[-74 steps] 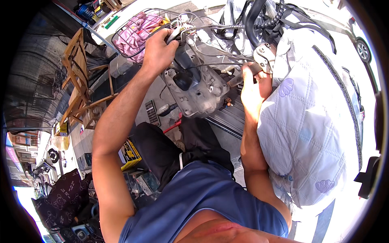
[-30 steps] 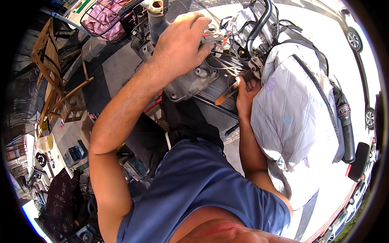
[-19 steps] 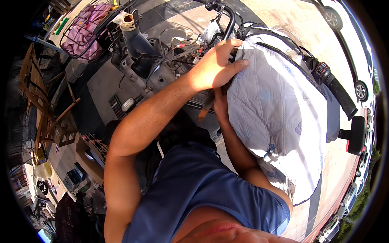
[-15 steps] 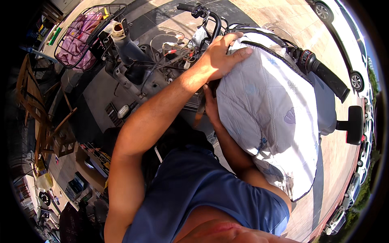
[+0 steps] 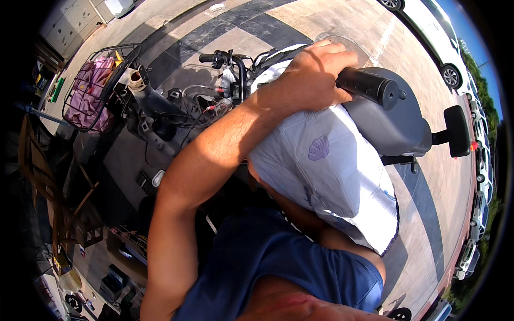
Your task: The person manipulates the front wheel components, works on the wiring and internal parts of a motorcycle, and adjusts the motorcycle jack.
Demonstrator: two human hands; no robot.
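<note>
A white quilted cover (image 5: 353,160) with a purple shell print drapes over the front of a handlebar vehicle and down over my right arm. My left hand (image 5: 321,75) reaches across the cover and closes around the inner end of the black handlebar grip (image 5: 369,88), thumb beneath and fingers over the top. Only a sliver of my right hand (image 5: 254,170) shows at the cover's near left edge, low beneath my left forearm. The cover and forearm hide its fingers. The opposite handlebar end (image 5: 214,58) with its controls sticks out beyond the cover.
A grey rounded case (image 5: 391,117) and a black mirror (image 5: 458,131) stand right of the cover. Left are exposed wires (image 5: 214,107), a bare steering tube (image 5: 147,96) and a wire basket (image 5: 99,91) holding pink cloth. Parked cars (image 5: 450,64) line the right.
My left hand has moved from the cover's upper left edge across to the right handlebar grip. The view has shifted, and the cover sits lower and more bunched. More of the grey case shows.
</note>
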